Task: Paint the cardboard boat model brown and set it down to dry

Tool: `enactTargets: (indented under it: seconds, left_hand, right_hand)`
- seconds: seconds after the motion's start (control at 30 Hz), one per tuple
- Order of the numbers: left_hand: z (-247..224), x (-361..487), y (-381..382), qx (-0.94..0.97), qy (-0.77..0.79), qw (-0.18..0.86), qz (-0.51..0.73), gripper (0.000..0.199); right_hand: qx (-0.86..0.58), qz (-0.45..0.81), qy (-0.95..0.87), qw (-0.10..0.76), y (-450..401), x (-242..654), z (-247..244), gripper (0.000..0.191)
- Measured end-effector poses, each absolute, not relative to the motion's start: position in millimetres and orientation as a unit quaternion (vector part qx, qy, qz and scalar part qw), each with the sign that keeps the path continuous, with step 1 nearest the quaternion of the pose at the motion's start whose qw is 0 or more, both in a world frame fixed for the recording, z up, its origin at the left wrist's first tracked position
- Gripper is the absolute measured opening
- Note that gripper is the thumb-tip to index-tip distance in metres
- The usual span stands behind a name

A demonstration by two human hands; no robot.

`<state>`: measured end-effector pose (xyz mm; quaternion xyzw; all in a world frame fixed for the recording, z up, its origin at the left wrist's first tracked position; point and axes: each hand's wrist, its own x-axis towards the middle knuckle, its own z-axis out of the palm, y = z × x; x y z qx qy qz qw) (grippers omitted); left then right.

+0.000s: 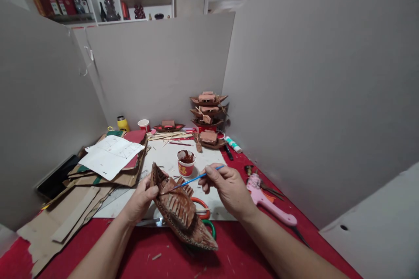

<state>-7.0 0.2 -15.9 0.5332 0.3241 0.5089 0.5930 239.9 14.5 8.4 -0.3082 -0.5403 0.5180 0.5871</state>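
Note:
A brown model boat [180, 209] with ribbed, corrugated edges is held tilted over the table, its pointed end up at the left. My left hand [142, 198] grips it near that raised end, the thumb on the rim. Between the thumb and fingers of my right hand [225, 187] is a thin blue paintbrush [197, 177], its tip touching or very close to the boat's roof part. Just behind the boat stands a paper cup [186, 164] with dark brown paint on its inside. Scissors [206, 209] with orange and green handles lie partly hidden beneath the boat.
Cardboard sheets [70, 213] and a white drawing [113, 154] lie at the left. Several finished-looking boats [208, 111] are stacked at the back, near thin sticks [170, 136]. On the right lies a pink glue gun [273, 209]. Grey partitions [310, 96] enclose the table.

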Motion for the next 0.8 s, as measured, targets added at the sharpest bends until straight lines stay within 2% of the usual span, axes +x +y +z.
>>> enactTargets:
  seconds: [0.17,0.33,0.5,0.67,0.8]
  left_hand:
    - [-18.1,-7.0,1.9,0.537,0.319,0.592,0.509,0.062]
    - [-20.0,-7.9,3.1,0.539,0.322,0.592,0.506,0.060]
    - [-18.2,-7.7,2.2,0.533,0.316,0.594,0.513,0.061]
    - [-17.7,-7.9,2.0,0.541,0.324,0.590,0.505,0.064]
    - [-18.9,-8.5,2.4,0.540,0.321,0.591,0.506,0.063]
  right_hand:
    - [-0.323,0.508,-0.513,0.612,18.2,241.3,9.3,0.042]
    - [-0.313,0.535,-0.539,0.571,15.4,239.5,12.5,0.041]
    - [-0.317,0.517,-0.528,0.595,16.4,240.6,12.1,0.042]
    - [-0.303,0.547,-0.542,0.561,14.9,239.6,11.3,0.041]
    - [-0.313,0.534,-0.520,0.588,16.5,241.0,12.9,0.041]
